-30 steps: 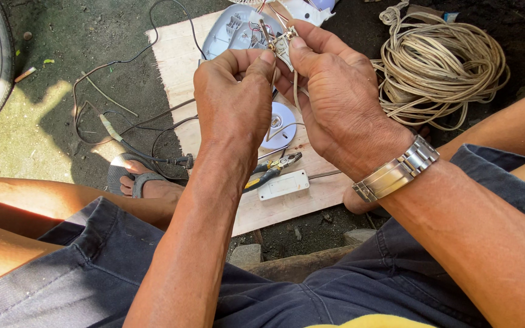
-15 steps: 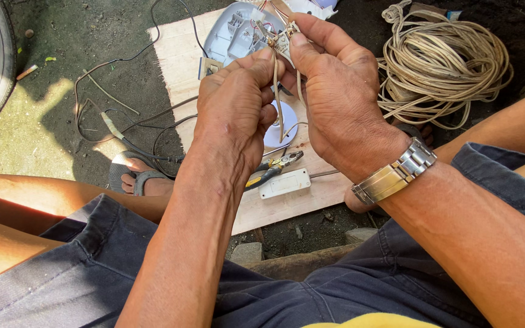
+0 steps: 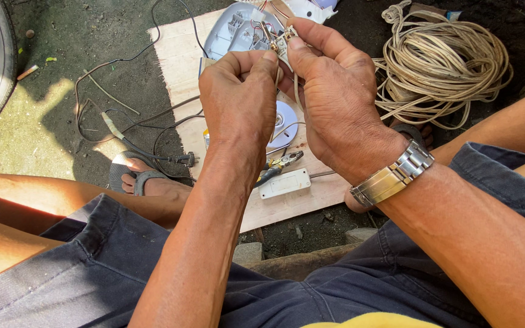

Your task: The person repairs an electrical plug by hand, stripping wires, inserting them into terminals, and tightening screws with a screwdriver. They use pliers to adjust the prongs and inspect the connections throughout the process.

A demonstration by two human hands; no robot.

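Since the frame a second ago both hands have drifted slightly toward the far edge of the view; the grip looks unchanged. Left hand (image 3: 241,103): thumb and forefinger pinched together on a thin pale wire (image 3: 297,91) that hangs between the hands. Right hand (image 3: 335,103): fingertips clamped on a small white electrical part (image 3: 284,41) with bare copper ends, held above the plywood board (image 3: 180,54), far centre. Risk, as a judgement: the part is small and gripped only at the tips, so a tug on the wire could pull it free, or snap or fray the thin copper strands; a drop would land it among the loose black cables (image 3: 123,130) to the left. Pliers (image 3: 277,167) and a white rectangular block (image 3: 285,183) lie on the near edge of the board, untouched. Containers: an open grey-white housing shell (image 3: 235,33) lies on the far part of the board, with small fittings and wires inside, too small to identify. Cream cable coil (image 3: 451,67) lies to the right.
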